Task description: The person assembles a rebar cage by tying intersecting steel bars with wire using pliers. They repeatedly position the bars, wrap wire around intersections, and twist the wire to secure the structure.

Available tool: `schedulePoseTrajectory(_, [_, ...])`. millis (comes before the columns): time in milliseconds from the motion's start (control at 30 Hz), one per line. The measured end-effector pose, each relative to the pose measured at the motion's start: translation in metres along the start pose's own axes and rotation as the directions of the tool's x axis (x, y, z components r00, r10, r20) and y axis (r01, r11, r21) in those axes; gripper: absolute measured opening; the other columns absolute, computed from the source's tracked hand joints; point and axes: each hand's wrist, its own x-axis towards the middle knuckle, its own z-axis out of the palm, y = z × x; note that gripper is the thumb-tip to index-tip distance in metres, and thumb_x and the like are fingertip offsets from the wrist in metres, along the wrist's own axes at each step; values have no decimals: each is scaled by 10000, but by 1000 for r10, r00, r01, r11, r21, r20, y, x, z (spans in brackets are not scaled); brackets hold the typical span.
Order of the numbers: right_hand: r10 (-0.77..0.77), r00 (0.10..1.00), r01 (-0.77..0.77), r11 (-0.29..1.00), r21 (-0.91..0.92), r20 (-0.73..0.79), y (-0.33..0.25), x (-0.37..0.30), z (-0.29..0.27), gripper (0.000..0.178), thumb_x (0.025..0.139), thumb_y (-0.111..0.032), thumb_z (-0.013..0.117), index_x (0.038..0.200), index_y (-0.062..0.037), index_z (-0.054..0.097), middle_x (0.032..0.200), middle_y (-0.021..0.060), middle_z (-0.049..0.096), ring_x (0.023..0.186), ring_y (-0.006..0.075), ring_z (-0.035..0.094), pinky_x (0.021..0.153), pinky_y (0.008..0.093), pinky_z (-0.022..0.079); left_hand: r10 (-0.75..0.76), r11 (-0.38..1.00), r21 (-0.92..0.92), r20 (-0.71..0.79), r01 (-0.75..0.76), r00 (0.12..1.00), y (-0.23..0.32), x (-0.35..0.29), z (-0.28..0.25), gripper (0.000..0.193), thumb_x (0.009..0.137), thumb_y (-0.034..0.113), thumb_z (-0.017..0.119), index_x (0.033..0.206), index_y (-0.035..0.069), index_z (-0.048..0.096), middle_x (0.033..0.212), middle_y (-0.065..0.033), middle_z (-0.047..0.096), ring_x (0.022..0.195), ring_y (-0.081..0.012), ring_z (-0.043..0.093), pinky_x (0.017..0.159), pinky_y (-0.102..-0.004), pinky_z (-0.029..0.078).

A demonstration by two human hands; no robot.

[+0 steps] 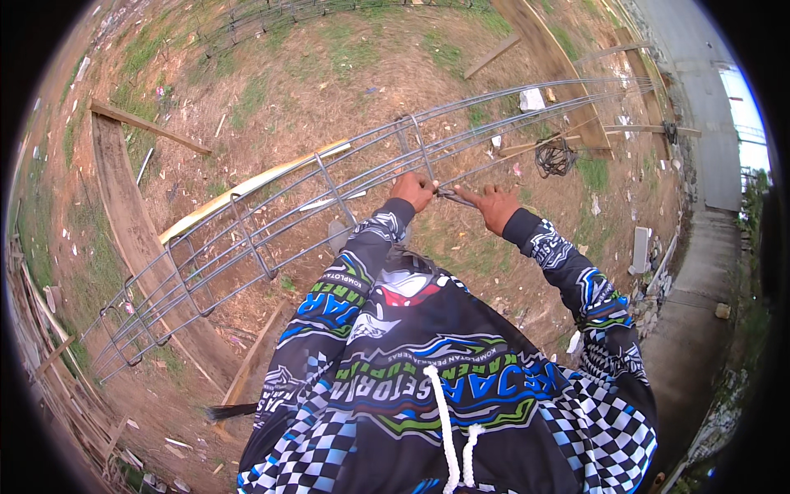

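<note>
Gripping a long steel rebar cage (329,193) that lies across bare ground.
The left hand (412,191) closes its grip on a cage bar beside a stirrup; the right hand (493,206) holds a small dark tool (451,195) against the same bar, just beside the left. A wire coil (556,156) lies beyond, a pale plank (247,191) under the cage.

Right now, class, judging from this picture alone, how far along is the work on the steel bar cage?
Done: the long bars of the rebar cage already carry several stirrups. In hand: the left hand grips the bars at a stirrup while the right hand works a thin tool there. Left: the stretch toward the wire coil shows no stirrups.
</note>
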Motion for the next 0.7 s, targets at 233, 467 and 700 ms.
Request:
schedulePoseTrajectory(233, [-62, 929, 77, 997, 29, -364, 6, -4, 40, 520, 866, -120, 559, 1366, -98, 416, 1099, 219, 560, 990, 403, 604, 768, 456, 538, -9, 1000, 7, -11, 9, 1000, -5, 9, 5, 354, 839, 386, 686, 824, 37, 744, 784, -215, 679, 757, -380, 648, 723, -450, 486])
schedulePoseTrajectory(467, [-228, 828, 249, 968, -30, -512, 58, 67, 71, 204, 873, -189, 591, 1020, -60, 533, 992, 158, 582, 943, 336, 618, 743, 441, 533, -39, 999, 34, -5, 39, 999, -5, 5, 3, 377, 826, 401, 695, 802, 27, 734, 782, -227, 672, 760, -396, 637, 726, -454, 483])
schedulePoseTrajectory(700, [-180, 882, 299, 928, 224, -435, 36, 35, 70, 308, 863, -229, 663, 1031, -16, 516, 683, 120, 623, 542, 327, 615, 542, 424, 511, 27, 998, 52, -35, -25, 999, -9, 1, 2, 372, 829, 398, 692, 808, 30, 737, 755, -195, 678, 726, -355, 643, 695, -436, 481])
